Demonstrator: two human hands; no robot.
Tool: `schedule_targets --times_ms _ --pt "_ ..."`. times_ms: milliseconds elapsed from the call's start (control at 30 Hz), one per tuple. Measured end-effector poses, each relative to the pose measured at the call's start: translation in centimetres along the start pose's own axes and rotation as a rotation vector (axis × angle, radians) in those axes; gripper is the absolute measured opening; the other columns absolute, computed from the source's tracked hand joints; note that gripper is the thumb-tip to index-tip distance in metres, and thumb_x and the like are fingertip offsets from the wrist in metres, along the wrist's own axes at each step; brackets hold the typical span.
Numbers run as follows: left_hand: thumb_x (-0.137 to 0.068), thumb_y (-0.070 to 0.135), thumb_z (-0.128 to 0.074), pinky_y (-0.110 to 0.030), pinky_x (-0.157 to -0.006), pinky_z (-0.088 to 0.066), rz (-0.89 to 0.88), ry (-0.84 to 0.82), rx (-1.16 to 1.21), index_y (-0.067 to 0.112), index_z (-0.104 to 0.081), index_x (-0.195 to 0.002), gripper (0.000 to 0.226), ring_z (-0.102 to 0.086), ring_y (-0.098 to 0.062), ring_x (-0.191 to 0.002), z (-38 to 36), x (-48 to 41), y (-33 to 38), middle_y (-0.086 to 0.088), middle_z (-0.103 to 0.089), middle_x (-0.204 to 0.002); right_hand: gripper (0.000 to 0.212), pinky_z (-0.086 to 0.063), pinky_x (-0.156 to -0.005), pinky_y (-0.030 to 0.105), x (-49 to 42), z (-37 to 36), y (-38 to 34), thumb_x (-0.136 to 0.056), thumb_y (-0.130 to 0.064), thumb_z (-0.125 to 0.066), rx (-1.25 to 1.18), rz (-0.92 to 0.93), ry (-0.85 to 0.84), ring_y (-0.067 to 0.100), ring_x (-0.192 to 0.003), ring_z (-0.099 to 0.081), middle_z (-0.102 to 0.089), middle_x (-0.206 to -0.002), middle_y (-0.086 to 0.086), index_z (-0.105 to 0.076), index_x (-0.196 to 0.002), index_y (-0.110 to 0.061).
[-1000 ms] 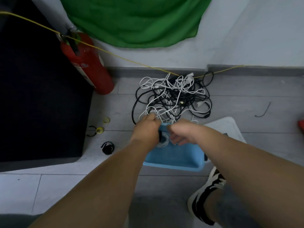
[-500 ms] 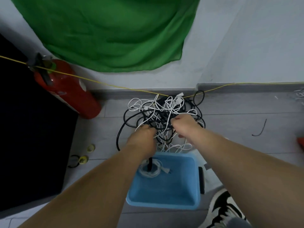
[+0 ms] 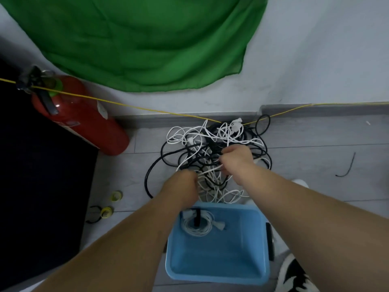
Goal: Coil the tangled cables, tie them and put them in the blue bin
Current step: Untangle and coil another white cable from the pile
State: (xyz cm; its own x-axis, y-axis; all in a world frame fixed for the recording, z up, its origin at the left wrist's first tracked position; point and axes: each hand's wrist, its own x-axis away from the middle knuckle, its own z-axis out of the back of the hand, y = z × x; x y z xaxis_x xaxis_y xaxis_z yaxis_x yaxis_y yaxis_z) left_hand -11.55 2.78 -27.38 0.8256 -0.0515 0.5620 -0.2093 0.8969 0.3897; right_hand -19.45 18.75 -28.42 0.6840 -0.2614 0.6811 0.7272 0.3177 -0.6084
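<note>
Both hands have pushed deeper into the cables [image 3: 212, 148] since a second ago, off the bin [image 3: 219, 272]. Head view: left hand [image 3: 183, 188] closed on white strands at the near edge of the tangle, right hand [image 3: 237, 163] curled around white cable mid-pile. Cables lie on the floor just beyond the bin; one tied white coil [image 3: 199, 225] sits inside it.

Blue bin [image 3: 219, 277]: smooth plastic, slight sheen. Tangled cables [image 3: 212, 157]: rubbery sheath, white ones glossy, black ones matt. Fire extinguisher [image 3: 84, 121]: glossy red painted metal. Green cloth [image 3: 136, 43]: soft, matt, wrinkled. Floor [image 3: 315, 165]: matt grey wood-look planks.
</note>
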Motion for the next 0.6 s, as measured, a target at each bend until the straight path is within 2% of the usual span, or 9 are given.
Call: schedule_targets --times_ms 67,133,200,300,433,533,600 --pt "-0.094 0.013 -0.056 -0.035 -0.082 -0.058 -0.012 0.054 0.003 0.015 -0.070 -0.108 0.020 -0.066 -0.023 -0.094 1.3 0.5 0.9 -0.006 -0.068 -0.106 0.031 -0.063 -0.061 0.056 1.1 0.8 -1.3 -0.076 0.004 -0.064 -0.005 -0.017 0.033 0.039 -0.070 -0.074 -0.066 -0.096 0.019 -0.057 -0.094 -0.020" --pt "-0.093 0.018 -0.060 -0.033 -0.076 -0.055 -0.039 0.157 0.033 0.017 -0.064 -0.099 0.008 -0.064 -0.024 -0.090 3.0 1.0 2.0 -0.004 -0.067 -0.099 0.033 -0.062 -0.058 0.058 1.8 1.8 -2.5 -0.074 0.007 -0.063 -0.009 -0.075 0.004 0.043 -0.070 -0.074 -0.069 -0.093 0.026 -0.059 -0.104 -0.006" --pt "-0.092 0.021 -0.062 -0.032 -0.071 -0.049 -0.060 0.249 0.065 0.020 -0.054 -0.098 0.010 -0.064 -0.028 -0.088 5.1 2.0 3.1 -0.003 -0.065 -0.093 0.019 -0.061 -0.049 0.047 3.7 3.0 -4.0 -0.089 0.008 -0.055 -0.074 -0.125 -0.090 0.037 -0.062 -0.074 -0.071 -0.090 0.026 -0.056 -0.106 0.001" --pt "-0.092 0.024 -0.061 -0.038 -0.074 -0.053 -0.106 0.302 0.041 0.025 -0.049 -0.099 0.014 -0.066 -0.034 -0.091 8.3 3.4 4.5 -0.008 -0.070 -0.094 0.019 -0.057 -0.041 0.034 6.3 4.7 -6.7 -0.100 0.003 -0.045 -0.151 -0.081 -0.161 0.025 -0.055 -0.068 -0.071 -0.079 0.014 -0.059 -0.106 -0.007" --pt "-0.094 0.032 -0.059 -0.035 -0.078 -0.051 -0.214 0.301 -0.071 0.026 -0.059 -0.088 0.009 -0.067 -0.032 -0.096 13.3 6.5 5.5 -0.008 -0.073 -0.098 0.020 -0.060 -0.053 0.036 10.8 7.5 -11.1 -0.101 0.004 -0.045 -0.269 0.109 -0.231 0.026 -0.067 -0.074 -0.075 -0.084 0.013 -0.054 -0.100 -0.013" --pt "-0.094 0.036 -0.060 -0.033 -0.076 -0.052 -0.240 0.344 -0.047 0.021 -0.067 -0.091 0.018 -0.065 -0.029 -0.092 17.3 9.7 6.4 -0.005 -0.072 -0.092 0.022 -0.065 -0.067 0.042 16.0 9.7 -14.0 -0.098 0.007 -0.045 -0.322 0.278 -0.245 0.030 -0.081 -0.078 -0.078 -0.090 0.017 -0.050 -0.096 -0.014" --pt "-0.095 0.037 -0.060 -0.030 -0.072 -0.049 -0.237 0.378 -0.014 0.021 -0.069 -0.094 0.019 -0.064 -0.026 -0.088 20.0 11.9 7.5 -0.002 -0.070 -0.087 0.023 -0.065 -0.074 0.046 19.5 10.8 -15.8 -0.097 0.008 -0.042 -0.331 0.385 -0.214 0.030 -0.081 -0.078 -0.077 -0.090 0.017 -0.048 -0.093 -0.014"
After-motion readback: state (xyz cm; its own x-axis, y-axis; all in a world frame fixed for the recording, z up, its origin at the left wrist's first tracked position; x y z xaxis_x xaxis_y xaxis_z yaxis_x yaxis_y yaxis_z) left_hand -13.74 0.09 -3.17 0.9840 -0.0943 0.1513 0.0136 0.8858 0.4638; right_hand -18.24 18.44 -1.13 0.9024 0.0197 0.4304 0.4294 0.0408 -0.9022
